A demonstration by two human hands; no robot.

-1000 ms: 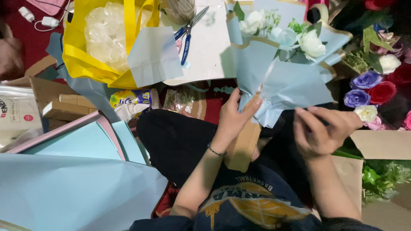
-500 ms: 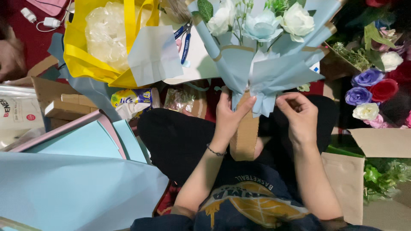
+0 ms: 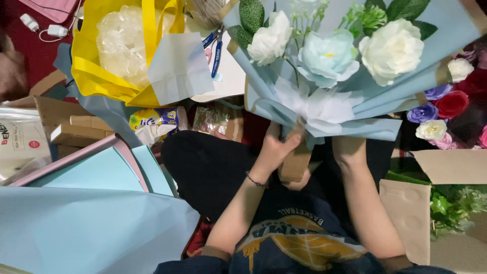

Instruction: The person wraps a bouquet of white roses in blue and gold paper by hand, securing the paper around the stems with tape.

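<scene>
Left hand clamps bouquet at the neck, blooms up so wrap fans open; right hand steadies it, grip hidden

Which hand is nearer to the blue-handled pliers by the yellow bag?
Left. The left hand grips the bouquet stem, below and right of the pliers; the right hand lies farther right, under the wrap.
</scene>
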